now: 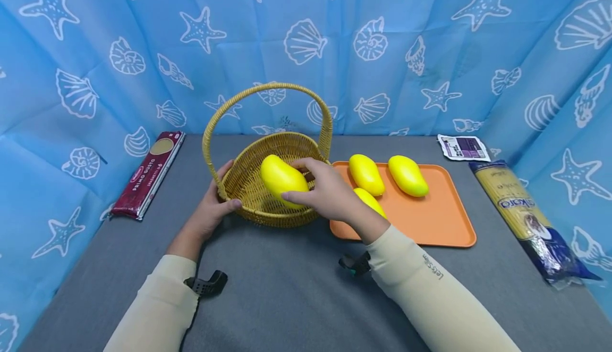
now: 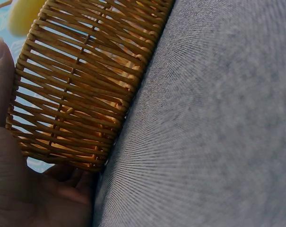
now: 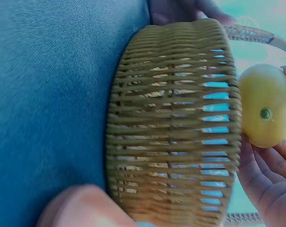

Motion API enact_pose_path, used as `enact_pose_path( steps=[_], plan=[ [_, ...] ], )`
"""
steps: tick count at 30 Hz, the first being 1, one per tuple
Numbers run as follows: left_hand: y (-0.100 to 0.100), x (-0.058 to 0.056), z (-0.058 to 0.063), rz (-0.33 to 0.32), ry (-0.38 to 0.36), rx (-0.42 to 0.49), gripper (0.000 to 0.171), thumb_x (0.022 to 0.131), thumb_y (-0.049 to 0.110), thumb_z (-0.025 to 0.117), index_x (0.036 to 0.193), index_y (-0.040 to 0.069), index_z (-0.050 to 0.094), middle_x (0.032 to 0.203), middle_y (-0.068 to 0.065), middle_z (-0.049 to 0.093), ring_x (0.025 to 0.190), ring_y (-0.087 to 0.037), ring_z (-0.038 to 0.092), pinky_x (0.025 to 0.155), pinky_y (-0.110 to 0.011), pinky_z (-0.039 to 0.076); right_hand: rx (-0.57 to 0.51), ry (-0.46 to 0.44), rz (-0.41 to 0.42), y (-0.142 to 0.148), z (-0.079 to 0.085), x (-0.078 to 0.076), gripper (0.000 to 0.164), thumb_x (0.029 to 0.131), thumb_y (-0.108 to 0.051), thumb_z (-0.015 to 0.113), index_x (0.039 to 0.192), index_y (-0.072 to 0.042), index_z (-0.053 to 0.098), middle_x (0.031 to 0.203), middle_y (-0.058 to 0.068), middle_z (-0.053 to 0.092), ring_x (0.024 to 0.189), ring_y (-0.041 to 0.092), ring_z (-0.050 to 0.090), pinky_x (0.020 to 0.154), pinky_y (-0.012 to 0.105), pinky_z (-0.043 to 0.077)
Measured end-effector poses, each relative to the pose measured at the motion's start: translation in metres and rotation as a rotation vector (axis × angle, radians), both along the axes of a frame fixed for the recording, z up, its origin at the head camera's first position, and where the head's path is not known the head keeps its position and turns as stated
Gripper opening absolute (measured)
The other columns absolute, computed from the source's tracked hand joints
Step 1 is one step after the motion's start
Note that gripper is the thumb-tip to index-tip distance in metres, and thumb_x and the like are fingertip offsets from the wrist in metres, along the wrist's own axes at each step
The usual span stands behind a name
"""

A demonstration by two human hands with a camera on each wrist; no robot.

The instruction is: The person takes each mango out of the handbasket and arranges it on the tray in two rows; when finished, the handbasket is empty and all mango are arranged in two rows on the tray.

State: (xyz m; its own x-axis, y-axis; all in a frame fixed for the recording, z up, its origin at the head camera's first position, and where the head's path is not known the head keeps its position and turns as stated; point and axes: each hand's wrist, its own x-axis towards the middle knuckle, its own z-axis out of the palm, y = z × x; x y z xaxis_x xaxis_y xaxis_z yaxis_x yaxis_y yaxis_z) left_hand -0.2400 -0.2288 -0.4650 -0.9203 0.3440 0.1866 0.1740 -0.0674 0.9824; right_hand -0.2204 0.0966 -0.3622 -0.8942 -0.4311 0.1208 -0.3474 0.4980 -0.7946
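Note:
A yellow mango (image 1: 283, 180) is held between the thumb and fingers of my right hand (image 1: 331, 191), over the opening of a wicker basket (image 1: 277, 218) with a tall arched handle. The right wrist view shows the mango (image 3: 263, 106) just above the basket rim, its green stem spot toward the camera. At the basket's left side, my left hand (image 1: 210, 207) grips the wall, thumb over the rim and fingers around the outside. In the left wrist view the woven wall (image 2: 81, 85) stands on the grey cloth.
Right of the basket lies an orange tray (image 1: 430, 224) bearing three more mangoes, one (image 1: 370, 202) partly behind my right forearm. A red spaghetti pack (image 1: 150, 174) lies at left; a pasta bag (image 1: 530, 216) and a small white packet (image 1: 462, 147) lie at right. A blue curtain (image 1: 268, 39) hangs behind.

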Motion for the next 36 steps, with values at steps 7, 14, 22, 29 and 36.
enact_pose_path(
  steps=[7, 14, 22, 29, 36],
  plan=[
    [0.001, -0.002, -0.001, -0.023, 0.011, 0.013, 0.091, 0.106, -0.003, 0.062, 0.177, 0.025, 0.012, 0.175, -0.017, 0.026, 0.154, -0.045, 0.031, 0.116, -0.033, 0.036, -0.053, -0.002, -0.039, 0.029, 0.005, 0.015, 0.068, 0.094, -0.036, 0.088, 0.150, -0.010, 0.059, 0.138, 0.004, 0.064, 0.119, 0.028, 0.063, 0.093, 0.048, 0.056],
    [0.000, -0.002, -0.002, -0.021, 0.004, 0.021, 0.091, 0.106, -0.004, 0.061, 0.177, 0.026, 0.013, 0.175, -0.016, 0.025, 0.154, -0.045, 0.030, 0.117, -0.034, 0.035, -0.047, 0.010, -0.064, 0.055, 0.006, 0.025, 0.068, 0.093, -0.032, 0.089, 0.150, -0.009, 0.060, 0.139, 0.006, 0.063, 0.115, 0.031, 0.065, 0.092, 0.049, 0.058],
    [0.000, -0.003, -0.001, -0.021, 0.007, 0.020, 0.091, 0.105, -0.005, 0.059, 0.177, 0.026, 0.013, 0.175, -0.016, 0.026, 0.154, -0.044, 0.031, 0.116, -0.034, 0.036, -0.018, 0.030, -0.112, 0.088, 0.003, 0.038, 0.069, 0.093, -0.031, 0.090, 0.151, -0.008, 0.060, 0.143, 0.007, 0.063, 0.114, 0.031, 0.064, 0.092, 0.052, 0.058],
    [-0.002, -0.002, -0.001, -0.018, 0.001, 0.013, 0.093, 0.106, 0.004, 0.067, 0.177, 0.025, 0.012, 0.176, -0.016, 0.025, 0.154, -0.044, 0.030, 0.118, -0.037, 0.033, -0.044, 0.006, -0.149, 0.114, 0.002, 0.049, 0.068, 0.096, -0.028, 0.088, 0.150, -0.002, 0.057, 0.146, 0.013, 0.060, 0.119, 0.034, 0.063, 0.096, 0.054, 0.057],
    [-0.002, -0.001, 0.000, -0.004, -0.014, -0.001, 0.091, 0.105, -0.004, 0.060, 0.177, 0.026, 0.012, 0.176, -0.013, 0.025, 0.156, -0.040, 0.030, 0.119, -0.042, 0.029, -0.011, -0.008, -0.211, 0.140, -0.003, 0.059, 0.073, 0.098, -0.030, 0.086, 0.157, -0.002, 0.052, 0.152, 0.016, 0.056, 0.123, 0.035, 0.062, 0.094, 0.041, 0.059]
  ],
)
